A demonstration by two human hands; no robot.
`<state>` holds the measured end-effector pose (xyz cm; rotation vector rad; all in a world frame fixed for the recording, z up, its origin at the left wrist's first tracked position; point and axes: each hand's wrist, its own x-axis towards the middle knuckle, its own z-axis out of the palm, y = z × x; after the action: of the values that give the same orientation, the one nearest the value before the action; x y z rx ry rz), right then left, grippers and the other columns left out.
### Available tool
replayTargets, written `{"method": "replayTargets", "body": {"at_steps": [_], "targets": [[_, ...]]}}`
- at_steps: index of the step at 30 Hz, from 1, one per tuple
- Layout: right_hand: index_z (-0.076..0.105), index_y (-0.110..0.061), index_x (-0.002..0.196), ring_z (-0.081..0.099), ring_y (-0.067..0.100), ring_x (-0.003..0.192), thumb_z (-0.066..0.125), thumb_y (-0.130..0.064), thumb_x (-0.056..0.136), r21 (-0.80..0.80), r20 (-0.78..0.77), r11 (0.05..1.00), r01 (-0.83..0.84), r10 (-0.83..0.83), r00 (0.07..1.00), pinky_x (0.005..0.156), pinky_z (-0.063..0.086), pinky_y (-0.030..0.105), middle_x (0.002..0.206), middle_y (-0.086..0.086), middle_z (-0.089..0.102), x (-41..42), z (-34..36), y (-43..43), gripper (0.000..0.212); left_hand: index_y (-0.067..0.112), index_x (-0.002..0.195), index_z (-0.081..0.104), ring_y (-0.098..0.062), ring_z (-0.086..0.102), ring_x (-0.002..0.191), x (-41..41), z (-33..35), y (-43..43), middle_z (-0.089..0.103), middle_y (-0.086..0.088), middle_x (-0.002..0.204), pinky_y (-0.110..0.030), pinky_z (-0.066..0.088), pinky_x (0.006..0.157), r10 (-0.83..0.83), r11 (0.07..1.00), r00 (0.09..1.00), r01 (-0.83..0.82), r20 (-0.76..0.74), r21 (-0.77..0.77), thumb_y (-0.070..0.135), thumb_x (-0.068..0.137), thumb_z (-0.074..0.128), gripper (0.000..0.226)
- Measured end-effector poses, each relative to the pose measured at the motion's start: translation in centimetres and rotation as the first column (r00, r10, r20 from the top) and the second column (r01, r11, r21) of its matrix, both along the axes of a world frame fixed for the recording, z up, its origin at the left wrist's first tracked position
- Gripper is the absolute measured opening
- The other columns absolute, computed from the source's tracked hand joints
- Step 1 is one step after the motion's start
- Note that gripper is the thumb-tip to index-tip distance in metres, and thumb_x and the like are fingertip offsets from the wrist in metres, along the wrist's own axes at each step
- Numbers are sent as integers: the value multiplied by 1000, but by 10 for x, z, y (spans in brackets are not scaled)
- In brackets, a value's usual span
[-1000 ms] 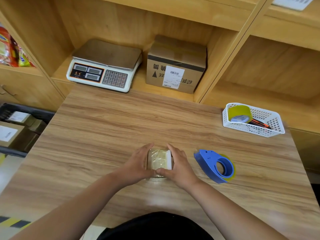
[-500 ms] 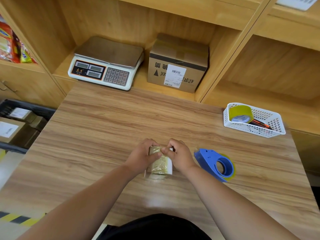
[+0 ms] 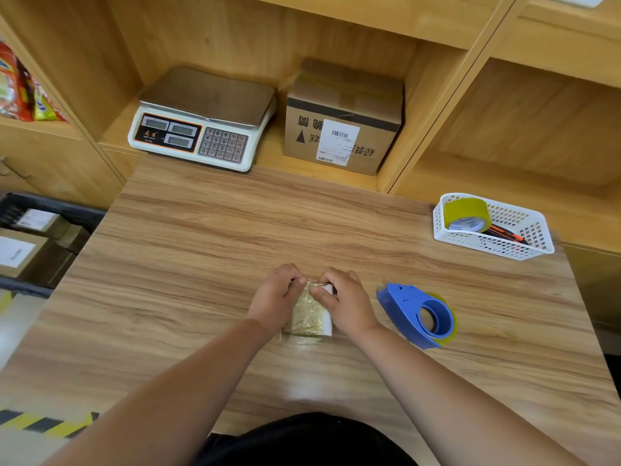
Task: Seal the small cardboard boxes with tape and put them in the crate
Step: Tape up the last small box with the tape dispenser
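A small white box (image 3: pixel 311 316) wrapped in yellowish tape lies on the wooden table (image 3: pixel 201 264), near its middle. My left hand (image 3: pixel 275 295) grips the box's left side with curled fingers over its far end. My right hand (image 3: pixel 342 301) grips the right side, thumb pressing on the taped top near the far edge. A blue tape dispenser (image 3: pixel 418 316) lies on the table just right of my right hand. The dark crate (image 3: pixel 50 213) sits low at the left, beyond the table edge, with taped cardboard boxes inside.
A white plastic basket (image 3: pixel 524 245) with a yellow tape roll (image 3: pixel 467 213) and an orange-handled tool stands at the table's right back. On the shelf behind are a weighing scale (image 3: pixel 201 119) and a labelled cardboard box (image 3: pixel 342 119). Snack packets (image 3: pixel 20 89) fill the left shelf.
Both hands slid from the box's near end to its far end, fingers now curled over the far edge. The box stays in the same spot.
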<state>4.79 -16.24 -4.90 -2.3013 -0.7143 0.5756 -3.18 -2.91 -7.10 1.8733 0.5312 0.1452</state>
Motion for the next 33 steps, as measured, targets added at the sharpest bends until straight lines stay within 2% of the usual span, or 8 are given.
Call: {"method": "replayTargets", "body": {"at_steps": [5, 8, 12, 15, 21, 26, 30, 33], "targets": [[41, -25, 133, 36, 7, 106, 74, -45, 75, -121, -125, 987, -104, 89, 988, 96, 35, 27, 116, -7, 39, -6, 2, -13, 70, 12, 77, 52, -14, 48, 75, 1, 1, 0, 52, 0, 78, -31, 39, 67, -5, 1000, 1000, 6, -12, 24, 16, 97, 49, 20], [36, -26, 137, 26, 5, 114, 77, -47, 70, -129, -83, 984, -120, 110, 990, 98, 29, 26, 119, -11, 35, -10, 3, -13, 82, 13, 81, 54, -16, 51, 83, 0, 1, 1, 55, 0, 83, -30, 40, 71, -2, 1000, 999, 3, -35, 27, 17, 98, 47, 19], [43, -33, 125, 30, 14, 108, 73, -54, 71, -183, -84, 982, -50, 35, 996, 89, 30, 28, 112, -7, 34, -7, 7, -6, 66, 15, 87, 55, -15, 51, 86, -1, 2, 1, 55, 3, 86, -29, 38, 72, 9, 999, 999, -7, -46, 40, 19, 100, 43, 18], [46, -36, 96, 35, 16, 105, 71, -52, 74, -97, -75, 994, 59, -67, 995, 83, 28, 28, 103, -7, 44, -8, 3, 1, 37, 13, 90, 56, -16, 51, 87, 0, 2, 1, 55, 3, 87, -30, 40, 72, 9, 998, 999, -5, -53, 64, 19, 100, 42, 19], [45, -30, 67, 46, 18, 94, 67, -45, 83, 16, -94, 977, 211, -208, 974, 87, 40, 37, 77, -13, 46, -4, 3, 13, 30, 13, 83, 53, -15, 49, 78, 1, 1, 2, 51, 5, 79, -31, 37, 66, -11, 996, 999, 15, -39, 91, 17, 99, 43, 20], [50, -16, 68, 47, 18, 91, 61, -40, 89, 72, -83, 974, 212, -206, 975, 87, 42, 41, 69, -12, 50, -3, -5, 13, 33, 15, 83, 52, -15, 47, 77, 3, 5, 3, 50, 3, 81, -29, 33, 64, -25, 994, 998, 31, -50, 106, 18, 100, 43, 19], [45, -23, 66, 45, 18, 87, 53, -33, 95, 59, -30, 986, 154, -152, 988, 86, 42, 45, 63, -8, 48, -1, -6, 11, 32, 5, 87, 55, -24, 51, 83, 2, 7, 2, 54, -7, 87, -38, 42, 73, -16, 993, 998, 23, -64, 115, 18, 100, 43, 22], [58, -20, 84, 41, 12, 90, 52, -31, 96, 26, -31, 993, 117, -116, 993, 93, 39, 43, 72, -8, 51, -4, -2, 4, 18, 5, 91, 57, -23, 52, 87, 1, 6, 2, 56, -6, 90, -39, 43, 76, -6, 994, 998, 14, -67, 109, 19, 100, 43, 22]]}}
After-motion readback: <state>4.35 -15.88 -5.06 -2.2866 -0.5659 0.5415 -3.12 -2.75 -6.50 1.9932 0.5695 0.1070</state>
